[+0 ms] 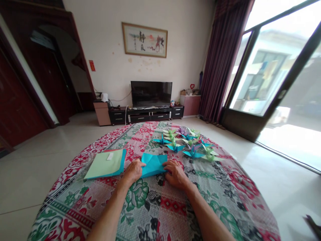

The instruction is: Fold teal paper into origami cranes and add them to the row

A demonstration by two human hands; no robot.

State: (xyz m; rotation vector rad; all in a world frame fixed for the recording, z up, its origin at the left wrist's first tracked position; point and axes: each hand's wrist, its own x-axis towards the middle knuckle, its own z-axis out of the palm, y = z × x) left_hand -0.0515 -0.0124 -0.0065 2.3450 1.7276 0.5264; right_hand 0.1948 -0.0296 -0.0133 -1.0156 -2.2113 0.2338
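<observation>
A folded sheet of blue paper (153, 163) lies on the patterned tablecloth between my hands. My left hand (134, 171) grips its left edge, thumb over the top and fingers curled. At the right edge, my right hand (175, 172) holds the paper with bent fingers, their tips on or just under the rim. The paper's near edge is folded up and its top edge dips slightly. To the left rests a stack of coloured paper (102, 164), pale green on top with blue and red beneath. Several folded paper cranes (193, 152) in blue, green and purple stand beyond my right hand.
The round table (160, 214) wears a red, green and grey flowered cloth. A small white slip (109, 156) sits on the stack. Past the table are a television (151, 93) on a low black cabinet (140, 117), a purple curtain (220, 67) and a glass door (271, 67).
</observation>
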